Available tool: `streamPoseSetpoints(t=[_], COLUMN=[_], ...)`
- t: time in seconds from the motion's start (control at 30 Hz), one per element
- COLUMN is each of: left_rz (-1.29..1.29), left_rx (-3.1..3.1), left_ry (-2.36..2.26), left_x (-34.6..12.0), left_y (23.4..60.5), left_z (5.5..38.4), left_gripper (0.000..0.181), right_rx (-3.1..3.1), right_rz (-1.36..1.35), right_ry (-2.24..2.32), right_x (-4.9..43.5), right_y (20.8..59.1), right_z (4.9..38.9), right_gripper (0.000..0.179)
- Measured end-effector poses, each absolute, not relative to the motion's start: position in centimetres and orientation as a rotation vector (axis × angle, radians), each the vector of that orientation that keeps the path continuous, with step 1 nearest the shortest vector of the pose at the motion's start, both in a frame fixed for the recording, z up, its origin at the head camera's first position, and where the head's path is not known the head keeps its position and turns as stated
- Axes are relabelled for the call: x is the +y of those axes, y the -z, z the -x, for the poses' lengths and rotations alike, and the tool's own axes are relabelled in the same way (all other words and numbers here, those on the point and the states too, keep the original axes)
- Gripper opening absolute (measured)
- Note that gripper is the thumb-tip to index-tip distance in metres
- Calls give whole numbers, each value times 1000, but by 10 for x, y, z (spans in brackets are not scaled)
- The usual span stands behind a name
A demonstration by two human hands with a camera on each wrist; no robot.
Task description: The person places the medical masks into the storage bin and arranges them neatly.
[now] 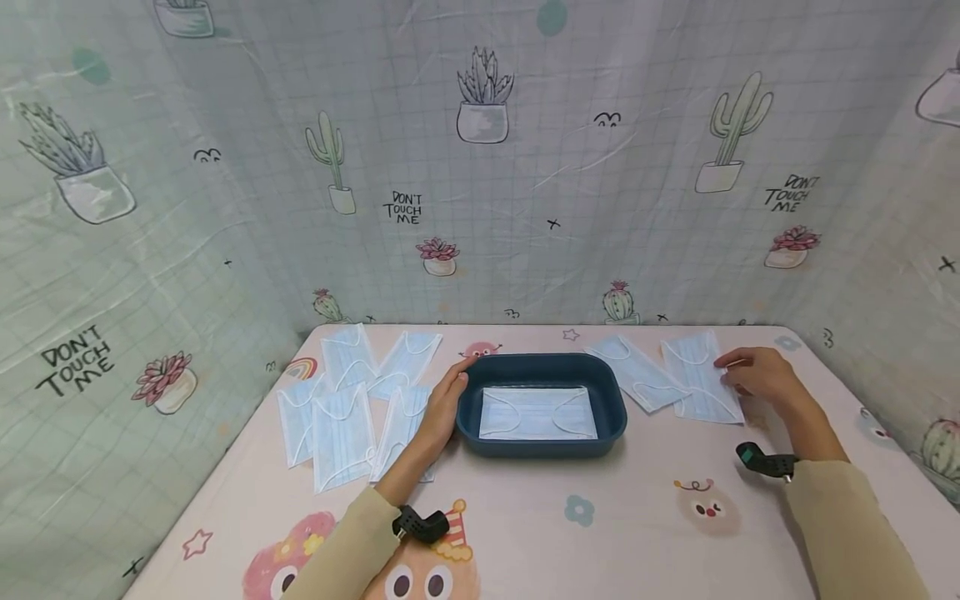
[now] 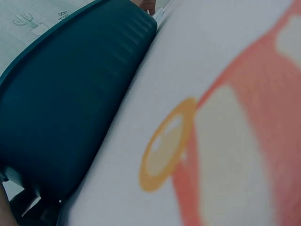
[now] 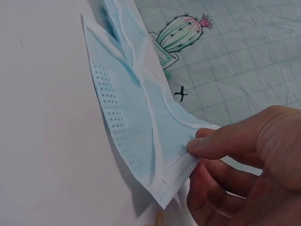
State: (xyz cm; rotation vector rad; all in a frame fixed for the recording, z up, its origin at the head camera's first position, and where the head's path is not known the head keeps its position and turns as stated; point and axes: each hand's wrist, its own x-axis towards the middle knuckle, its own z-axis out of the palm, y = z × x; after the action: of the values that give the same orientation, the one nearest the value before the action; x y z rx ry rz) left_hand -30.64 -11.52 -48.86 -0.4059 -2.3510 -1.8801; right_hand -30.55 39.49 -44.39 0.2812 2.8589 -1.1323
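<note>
A dark blue box (image 1: 540, 448) stands mid-table with a light blue face mask (image 1: 537, 414) lying flat inside it. My left hand (image 1: 442, 408) rests along the box's left end, fingertips right at the rim; in the left wrist view, the box's side (image 2: 80, 84) fills the upper left. My right hand (image 1: 761, 377) is at the far right mask (image 1: 701, 379). In the right wrist view, thumb and fingers pinch a corner of this mask (image 3: 127, 113), and that end is lifted. Another mask (image 1: 633, 371) lies between it and the box, partly against it.
Several more face masks (image 1: 343, 433) lie spread and overlapping left of the box, beside my left forearm. A grey-green curtain (image 1: 480, 208) printed with cacti hangs behind and at both sides. The tabletop (image 1: 630, 533) bears cartoon prints. A black strap (image 1: 765, 460) circles each wrist.
</note>
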Motion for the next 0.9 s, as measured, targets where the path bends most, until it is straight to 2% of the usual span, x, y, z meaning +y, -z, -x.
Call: streamPoseSetpoints(t=[0.9], left_rz=[397], left_rx=[-2339], left_ry=[1882], left_x=[-116], left_y=[488], left_z=[308], left_gripper=[44], right_rx=[2852], right_rz=[-173], right_ry=[1115], right_x=[386], right_y=[451], right_z=[313], right_gripper=[42])
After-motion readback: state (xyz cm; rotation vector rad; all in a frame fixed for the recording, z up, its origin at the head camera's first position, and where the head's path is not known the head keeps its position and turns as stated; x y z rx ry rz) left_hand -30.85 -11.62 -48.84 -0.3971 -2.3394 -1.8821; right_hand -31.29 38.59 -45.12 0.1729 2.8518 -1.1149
